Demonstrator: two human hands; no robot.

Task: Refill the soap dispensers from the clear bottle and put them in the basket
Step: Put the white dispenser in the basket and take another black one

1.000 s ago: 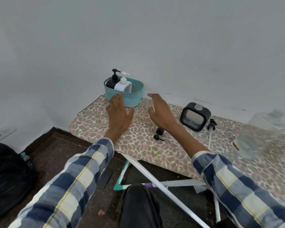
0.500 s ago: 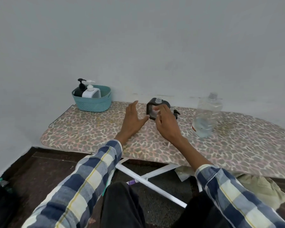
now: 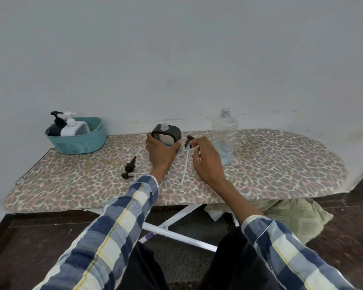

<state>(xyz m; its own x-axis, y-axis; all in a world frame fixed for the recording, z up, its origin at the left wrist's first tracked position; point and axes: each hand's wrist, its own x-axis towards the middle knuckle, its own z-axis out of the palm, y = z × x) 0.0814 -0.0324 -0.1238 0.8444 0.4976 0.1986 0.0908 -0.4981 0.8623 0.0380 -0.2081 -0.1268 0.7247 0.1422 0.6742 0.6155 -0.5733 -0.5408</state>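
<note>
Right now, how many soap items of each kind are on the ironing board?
Dispenser bodies: 3, black and white in the basket, one black in the left hand.
Loose pump heads: 2, one lying, one at the right hand.
Clear bottles: 1.
Baskets: 1.
Total: 7.

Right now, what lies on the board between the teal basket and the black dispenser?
In the head view, between basket and dispenser only a loose black pump lies, nearer the front; otherwise bare cover.

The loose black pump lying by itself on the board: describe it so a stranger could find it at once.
On the leopard-print ironing board, look between the teal basket and the left hand. The loose black pump lies there on its side, untouched; the other pump is at the right hand.
</note>
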